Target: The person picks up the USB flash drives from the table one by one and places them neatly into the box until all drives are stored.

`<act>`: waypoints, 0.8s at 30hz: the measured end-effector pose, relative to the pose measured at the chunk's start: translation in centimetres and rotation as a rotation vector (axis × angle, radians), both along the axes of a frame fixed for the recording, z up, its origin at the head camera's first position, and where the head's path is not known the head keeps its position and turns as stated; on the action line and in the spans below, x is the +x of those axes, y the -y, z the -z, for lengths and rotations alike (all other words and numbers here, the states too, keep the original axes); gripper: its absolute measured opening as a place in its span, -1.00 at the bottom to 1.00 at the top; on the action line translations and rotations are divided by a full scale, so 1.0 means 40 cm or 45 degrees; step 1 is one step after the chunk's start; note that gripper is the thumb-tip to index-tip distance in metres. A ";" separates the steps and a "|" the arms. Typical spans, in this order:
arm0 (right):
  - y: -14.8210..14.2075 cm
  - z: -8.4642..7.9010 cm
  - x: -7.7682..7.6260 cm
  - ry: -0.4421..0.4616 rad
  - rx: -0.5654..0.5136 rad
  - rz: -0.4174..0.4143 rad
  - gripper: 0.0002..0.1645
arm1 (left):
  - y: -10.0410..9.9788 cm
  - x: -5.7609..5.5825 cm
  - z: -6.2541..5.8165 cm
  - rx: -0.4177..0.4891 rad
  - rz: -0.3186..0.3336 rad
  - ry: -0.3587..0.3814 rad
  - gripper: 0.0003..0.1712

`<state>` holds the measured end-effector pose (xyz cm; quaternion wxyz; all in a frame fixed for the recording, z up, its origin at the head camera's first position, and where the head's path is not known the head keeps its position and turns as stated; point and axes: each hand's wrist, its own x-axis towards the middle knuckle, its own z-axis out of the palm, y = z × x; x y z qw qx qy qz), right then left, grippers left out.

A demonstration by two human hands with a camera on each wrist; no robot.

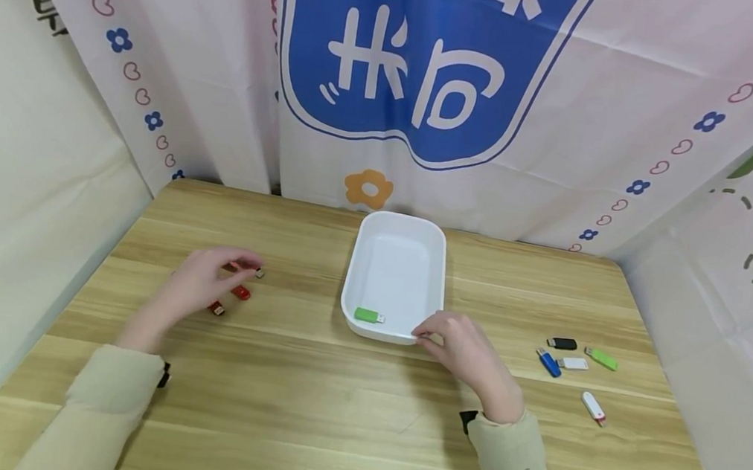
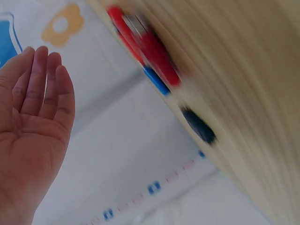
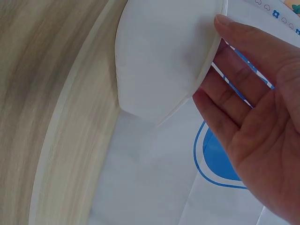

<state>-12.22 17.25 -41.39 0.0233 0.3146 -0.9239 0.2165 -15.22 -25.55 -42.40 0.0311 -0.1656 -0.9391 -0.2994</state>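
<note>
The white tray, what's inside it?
A green USB stick lies in the tray, at its near end. The right hand covers part of the near right corner; anything under it is hidden.

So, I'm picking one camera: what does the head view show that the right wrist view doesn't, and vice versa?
Only the head view shows the left hand by red sticks, the green USB stick in the white tray, and five more sticks at right.
Only the right wrist view shows the palm of the right hand.
Both share the tray, the right hand at its rim, the table and the curtain.
</note>
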 end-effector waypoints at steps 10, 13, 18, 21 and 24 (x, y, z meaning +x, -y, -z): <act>0.000 -0.001 0.000 0.020 0.009 0.015 -0.91 | 0.112 0.033 -0.021 -0.073 -0.036 0.154 -0.73; -0.001 0.001 -0.001 0.013 -0.001 0.003 -0.90 | 0.126 0.036 -0.025 -0.076 -0.009 0.200 -0.70; -0.002 0.001 -0.002 0.023 -0.016 -0.008 -0.89 | 0.149 0.038 -0.021 -0.094 0.050 0.235 -0.58; -0.004 0.001 -0.003 0.022 -0.017 -0.012 -0.89 | 0.160 0.039 -0.013 -0.128 0.064 0.261 -0.54; -0.006 0.001 -0.005 0.018 -0.011 -0.011 -0.89 | 0.166 0.036 0.000 -0.174 0.080 0.277 -0.54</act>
